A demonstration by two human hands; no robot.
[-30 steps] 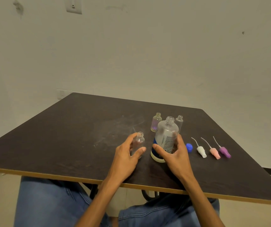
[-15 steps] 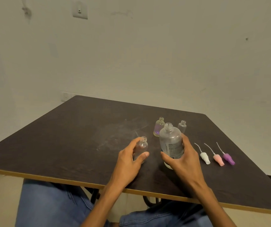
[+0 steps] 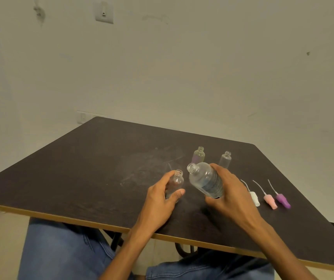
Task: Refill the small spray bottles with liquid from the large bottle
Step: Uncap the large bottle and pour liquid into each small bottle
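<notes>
My right hand [image 3: 231, 196] grips the large clear bottle [image 3: 204, 179], lifted off the table and tilted left, its open mouth just right of a small bottle's neck. My left hand [image 3: 160, 199] holds that small clear bottle [image 3: 175, 181] upright on the dark table [image 3: 81, 168]. Two more small open bottles stand behind: one with a purple tint [image 3: 198, 154] and a clear one [image 3: 225, 159], partly hidden by my right hand. Three spray tops lie at the right: white [image 3: 254, 198], pink [image 3: 270, 201], purple [image 3: 282, 200].
The table's near edge [image 3: 61, 218] runs just below my hands, with my jeans-clad legs under it. A bare wall stands close behind the table's far edge. A wall switch [image 3: 103, 12] is high up on the left.
My right hand has lifted the large bottle off the table and tipped its mouth left toward the small bottle. The blue cap is now out of sight. My left hand has stayed put.
</notes>
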